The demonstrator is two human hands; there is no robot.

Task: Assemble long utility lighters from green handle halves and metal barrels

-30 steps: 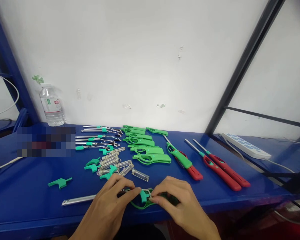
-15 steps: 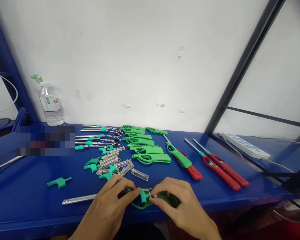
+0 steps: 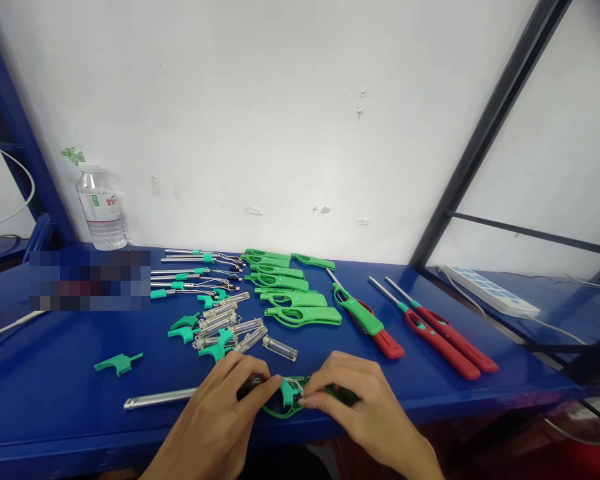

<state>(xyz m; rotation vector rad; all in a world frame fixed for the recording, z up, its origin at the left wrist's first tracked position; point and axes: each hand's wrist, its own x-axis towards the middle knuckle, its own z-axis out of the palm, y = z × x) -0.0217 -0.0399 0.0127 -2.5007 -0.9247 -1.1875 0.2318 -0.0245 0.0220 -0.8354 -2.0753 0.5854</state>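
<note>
Closing slightly, your right hand point(image 3: 367, 408) is pinching wire point(image 3: 298, 384) near the worktop's point(image 3: 55, 407) front edge; half-curled, your left hand point(image 3: 225, 403) is overlying the casing point(image 3: 280, 415), hold unclear; avoid tugging.

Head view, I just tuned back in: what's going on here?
A person is working bare-handed on a green handle shell at the near edge of the blue table. The left hand lies over it and the metal tube, thumb by the teal trigger. The right hand pinches at the white wires beside it. Beyond lie clear fuel tanks; to the right, two red lighters.
</note>
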